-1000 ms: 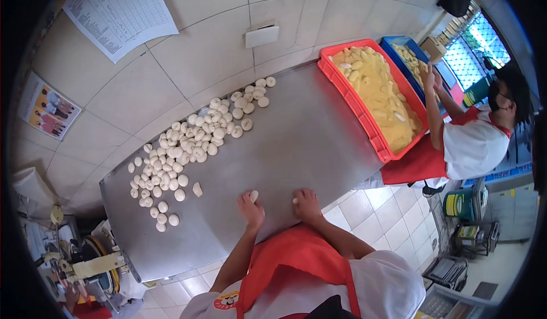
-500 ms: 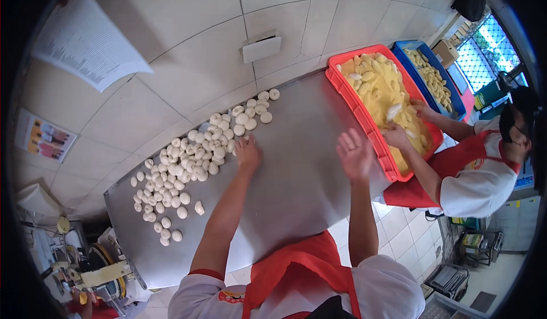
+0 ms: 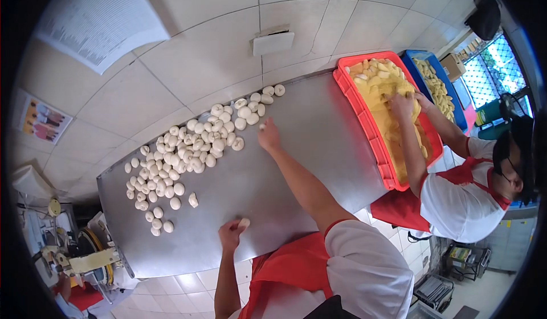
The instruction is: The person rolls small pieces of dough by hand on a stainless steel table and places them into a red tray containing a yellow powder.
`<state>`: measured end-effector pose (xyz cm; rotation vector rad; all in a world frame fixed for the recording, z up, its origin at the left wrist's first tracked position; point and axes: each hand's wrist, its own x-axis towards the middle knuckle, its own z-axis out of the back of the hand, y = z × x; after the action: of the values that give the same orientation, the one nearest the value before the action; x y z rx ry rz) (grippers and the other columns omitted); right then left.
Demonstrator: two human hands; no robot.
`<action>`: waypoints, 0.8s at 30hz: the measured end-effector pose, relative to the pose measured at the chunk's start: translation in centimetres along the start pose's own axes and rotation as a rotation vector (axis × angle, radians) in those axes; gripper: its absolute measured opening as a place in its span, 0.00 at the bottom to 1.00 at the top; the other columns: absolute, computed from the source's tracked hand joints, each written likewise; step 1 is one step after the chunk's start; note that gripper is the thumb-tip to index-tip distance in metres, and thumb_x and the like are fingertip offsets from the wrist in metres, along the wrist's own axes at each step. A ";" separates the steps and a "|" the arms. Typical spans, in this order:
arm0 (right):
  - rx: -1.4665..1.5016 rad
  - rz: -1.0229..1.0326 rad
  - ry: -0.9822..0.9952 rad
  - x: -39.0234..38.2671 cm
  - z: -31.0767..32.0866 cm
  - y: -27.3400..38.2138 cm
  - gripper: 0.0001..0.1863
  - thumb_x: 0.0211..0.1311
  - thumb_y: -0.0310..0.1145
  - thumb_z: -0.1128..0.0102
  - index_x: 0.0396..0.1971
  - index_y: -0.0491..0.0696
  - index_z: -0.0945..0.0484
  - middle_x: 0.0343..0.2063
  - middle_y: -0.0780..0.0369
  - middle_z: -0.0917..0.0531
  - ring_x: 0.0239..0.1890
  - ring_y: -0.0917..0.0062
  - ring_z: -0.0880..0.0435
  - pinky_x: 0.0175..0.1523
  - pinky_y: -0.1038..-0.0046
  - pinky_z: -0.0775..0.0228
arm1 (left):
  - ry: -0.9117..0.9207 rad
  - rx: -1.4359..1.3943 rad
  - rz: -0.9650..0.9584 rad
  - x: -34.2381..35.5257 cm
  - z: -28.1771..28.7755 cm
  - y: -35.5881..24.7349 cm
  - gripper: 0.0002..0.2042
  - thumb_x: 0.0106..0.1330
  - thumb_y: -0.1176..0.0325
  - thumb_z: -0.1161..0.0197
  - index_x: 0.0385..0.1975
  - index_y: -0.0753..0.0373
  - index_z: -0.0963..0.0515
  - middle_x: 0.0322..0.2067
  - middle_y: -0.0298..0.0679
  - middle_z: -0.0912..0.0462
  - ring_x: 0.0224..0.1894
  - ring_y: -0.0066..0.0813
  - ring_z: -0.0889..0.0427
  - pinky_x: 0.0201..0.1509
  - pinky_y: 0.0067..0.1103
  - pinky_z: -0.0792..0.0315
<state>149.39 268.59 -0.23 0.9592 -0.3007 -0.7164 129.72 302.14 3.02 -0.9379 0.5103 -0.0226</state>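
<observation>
A heap of round white dough balls point(image 3: 199, 136) lies along the wall side of the steel table point(image 3: 296, 176). Close to the table's front edge, my left hand point(image 3: 230, 234) is closed on a small dough ball point(image 3: 244, 223). My right hand point(image 3: 269, 135) reaches across to the right end of the heap. Its fingers are pinched together, and a bit of pale dough point(image 3: 262, 126) shows at their tips. One misshapen dough ball point(image 3: 193, 200) lies apart from the heap, between it and my left hand.
At the table's right end stands a red crate point(image 3: 370, 131) of yellow crumbs and coated pieces, with a co-worker's hands point(image 3: 403, 105) in it. A blue crate point(image 3: 450, 103) of similar pieces is behind it. Machinery point(image 3: 85, 256) stands beyond the left end.
My left hand has drawn back from the heap toward the front edge with a dough ball. The right hand, earlier spread near the red crate, has crossed left to the heap and closed.
</observation>
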 end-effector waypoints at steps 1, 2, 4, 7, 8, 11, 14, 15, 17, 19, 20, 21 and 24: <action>0.002 0.094 -0.093 -3.1 0.5 -1.6 0.18 0.57 0.22 0.45 0.49 0.44 0.26 0.45 0.48 0.20 0.51 0.50 0.24 0.54 0.55 0.32 | 0.038 -0.068 0.077 -1.5 0.8 2.9 0.05 0.57 0.74 0.30 0.33 0.63 0.13 0.29 0.42 0.15 0.31 0.29 0.15 0.38 0.26 0.23; -0.121 0.199 -0.076 -6.3 1.5 -3.5 0.17 0.56 0.21 0.45 0.47 0.44 0.26 0.46 0.49 0.21 0.51 0.51 0.24 0.54 0.55 0.32 | 0.036 -0.084 0.077 -3.2 1.2 4.7 0.05 0.57 0.74 0.30 0.33 0.63 0.13 0.29 0.42 0.15 0.31 0.29 0.15 0.38 0.26 0.23; -0.410 0.333 0.063 -14.1 4.5 -6.1 0.18 0.51 0.19 0.43 0.45 0.44 0.26 0.46 0.53 0.24 0.51 0.55 0.26 0.54 0.56 0.33 | -0.090 -0.061 -0.076 -6.1 2.1 7.3 0.05 0.59 0.77 0.34 0.33 0.65 0.14 0.30 0.44 0.17 0.32 0.35 0.15 0.40 0.29 0.22; -0.528 0.449 0.171 -25.9 10.7 -10.4 0.23 0.55 0.26 0.43 0.54 0.46 0.29 0.52 0.56 0.27 0.56 0.57 0.30 0.59 0.54 0.38 | -0.217 0.214 -0.357 -8.5 0.3 6.5 0.09 0.61 0.79 0.38 0.40 0.66 0.16 0.40 0.47 0.18 0.39 0.43 0.16 0.44 0.33 0.21; -0.608 0.465 0.245 -29.5 12.3 -11.7 0.27 0.59 0.31 0.43 0.59 0.45 0.33 0.57 0.55 0.30 0.61 0.57 0.33 0.63 0.55 0.41 | -0.181 0.225 -0.409 -9.4 -0.8 7.2 0.15 0.62 0.80 0.40 0.49 0.67 0.21 0.52 0.55 0.25 0.50 0.54 0.21 0.51 0.37 0.22; -0.698 0.436 0.364 -35.3 15.2 -12.9 0.34 0.63 0.41 0.44 0.67 0.45 0.38 0.66 0.53 0.36 0.69 0.56 0.39 0.70 0.54 0.47 | -0.145 0.283 -0.538 -10.5 -3.3 7.0 0.35 0.61 0.63 0.32 0.68 0.65 0.39 0.67 0.67 0.46 0.71 0.69 0.48 0.71 0.50 0.43; -0.747 0.380 0.416 -34.3 14.9 -11.3 0.40 0.64 0.51 0.44 0.71 0.47 0.42 0.71 0.50 0.43 0.72 0.54 0.45 0.73 0.48 0.53 | -0.130 0.455 -0.519 -7.2 -3.5 6.0 0.42 0.60 0.51 0.32 0.71 0.62 0.43 0.71 0.67 0.53 0.74 0.70 0.56 0.74 0.54 0.54; -0.794 0.354 0.418 -33.0 14.3 -10.3 0.42 0.65 0.55 0.45 0.72 0.47 0.44 0.73 0.49 0.46 0.74 0.54 0.47 0.73 0.44 0.57 | -0.121 0.458 -0.526 -5.6 -3.4 5.1 0.42 0.60 0.51 0.32 0.71 0.62 0.43 0.71 0.67 0.53 0.74 0.70 0.56 0.74 0.54 0.54; -0.837 0.274 0.343 -29.6 12.1 -8.4 0.43 0.64 0.59 0.48 0.72 0.48 0.44 0.73 0.49 0.47 0.73 0.53 0.47 0.72 0.41 0.58 | -0.105 0.734 -0.495 -1.6 -3.2 2.8 0.43 0.61 0.43 0.37 0.71 0.62 0.43 0.72 0.66 0.55 0.74 0.68 0.55 0.74 0.54 0.56; -0.879 0.203 0.247 -24.7 9.4 -6.3 0.45 0.65 0.64 0.51 0.74 0.51 0.46 0.74 0.49 0.49 0.74 0.52 0.49 0.71 0.36 0.62 | -0.118 0.777 -0.456 2.8 -3.1 -0.2 0.44 0.62 0.41 0.39 0.72 0.62 0.44 0.73 0.65 0.56 0.75 0.66 0.56 0.74 0.54 0.57; -0.885 0.197 0.220 -21.9 8.3 -5.2 0.46 0.65 0.67 0.53 0.74 0.52 0.47 0.74 0.49 0.49 0.75 0.52 0.51 0.71 0.35 0.63 | -0.120 0.806 -0.418 4.8 -3.2 -1.8 0.44 0.62 0.39 0.40 0.72 0.61 0.44 0.73 0.63 0.57 0.75 0.64 0.58 0.75 0.54 0.58; -0.844 0.200 0.216 -18.9 7.2 -3.7 0.46 0.65 0.67 0.54 0.74 0.51 0.46 0.74 0.49 0.48 0.75 0.52 0.51 0.71 0.35 0.63 | -0.129 0.818 -0.369 7.0 -3.2 -3.5 0.44 0.62 0.39 0.42 0.73 0.62 0.45 0.73 0.62 0.57 0.76 0.62 0.59 0.75 0.53 0.59; -0.749 0.266 0.171 -10.5 3.0 0.6 0.45 0.67 0.66 0.56 0.72 0.48 0.43 0.73 0.49 0.47 0.75 0.52 0.50 0.71 0.36 0.62 | -0.266 0.829 -0.267 12.4 -2.6 -6.0 0.45 0.64 0.38 0.43 0.73 0.64 0.46 0.74 0.60 0.58 0.77 0.58 0.62 0.75 0.53 0.62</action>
<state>140.34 273.97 2.71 0.2542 0.0051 -0.4391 140.77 293.65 1.31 -0.1800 0.0927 -0.3230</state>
